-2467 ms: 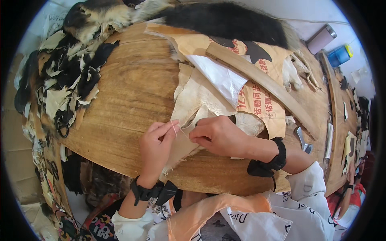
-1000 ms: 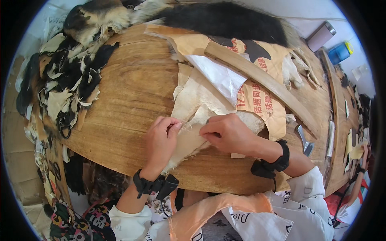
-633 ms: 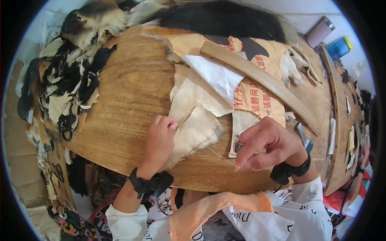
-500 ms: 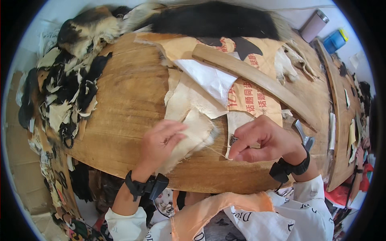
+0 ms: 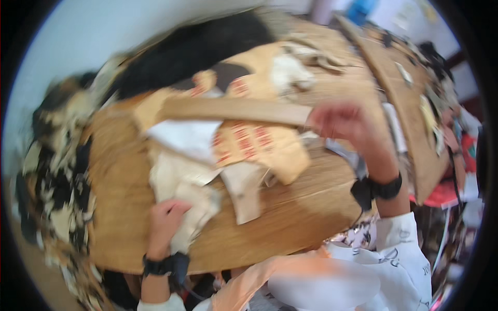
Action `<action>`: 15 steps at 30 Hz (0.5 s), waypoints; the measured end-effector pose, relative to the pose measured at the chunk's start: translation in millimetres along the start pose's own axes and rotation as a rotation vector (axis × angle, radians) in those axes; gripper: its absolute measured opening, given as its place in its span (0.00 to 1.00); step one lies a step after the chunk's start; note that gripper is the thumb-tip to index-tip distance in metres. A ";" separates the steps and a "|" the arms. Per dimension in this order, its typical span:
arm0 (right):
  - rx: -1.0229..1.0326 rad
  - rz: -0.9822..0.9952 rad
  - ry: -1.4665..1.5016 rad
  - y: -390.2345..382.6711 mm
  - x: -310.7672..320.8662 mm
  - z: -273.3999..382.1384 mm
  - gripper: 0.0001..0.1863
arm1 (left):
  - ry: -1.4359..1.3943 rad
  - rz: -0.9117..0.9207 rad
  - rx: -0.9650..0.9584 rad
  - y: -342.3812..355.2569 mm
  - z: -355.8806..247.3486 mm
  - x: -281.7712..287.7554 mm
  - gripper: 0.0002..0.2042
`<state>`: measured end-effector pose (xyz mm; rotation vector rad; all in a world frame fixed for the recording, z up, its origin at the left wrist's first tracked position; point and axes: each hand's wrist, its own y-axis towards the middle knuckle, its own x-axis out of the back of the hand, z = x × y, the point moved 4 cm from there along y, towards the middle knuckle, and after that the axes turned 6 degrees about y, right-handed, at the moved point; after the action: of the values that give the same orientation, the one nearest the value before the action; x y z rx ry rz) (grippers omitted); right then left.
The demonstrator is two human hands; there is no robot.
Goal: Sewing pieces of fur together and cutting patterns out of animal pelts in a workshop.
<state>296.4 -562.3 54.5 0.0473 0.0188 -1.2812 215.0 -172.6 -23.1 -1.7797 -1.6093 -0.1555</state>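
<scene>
A pale piece of hide point(image 5: 192, 212) with a furry edge lies near the front of the wooden table. My left hand point(image 5: 168, 220) is at its left edge, fingers closed and seemingly gripping it. Up and to the right, my right hand point(image 5: 342, 122) is raised by the right end of a flat wooden board point(image 5: 233, 109). Motion smears its fingers, and no thread shows at it now. A narrow pale strip of hide point(image 5: 244, 192) rests to the right of the furry-edged piece.
Under the board lie brown printed paper point(image 5: 259, 145) and a white sheet point(image 5: 187, 136). Black fur point(image 5: 197, 49) spreads along the back; black and white scraps point(image 5: 57, 192) heap at the left. A metal tool point(image 5: 342, 151) is near my right wrist. Another person's arm point(image 5: 454, 147) shows far right.
My right hand has moved up and away from the hide, where a thread ran to it before. The left fingers have closed. The whole view has turned and shifted right.
</scene>
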 end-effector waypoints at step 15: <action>-0.406 -0.888 -1.450 -129.5 252.0 -48.1 0.10 | -0.061 0.037 0.075 8.7 2.6 4.3 0.12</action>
<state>244.9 -838.2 -7.0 -1.3653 -1.0377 -1.8882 222.8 -167.3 -26.3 -1.7707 -1.6020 -0.0235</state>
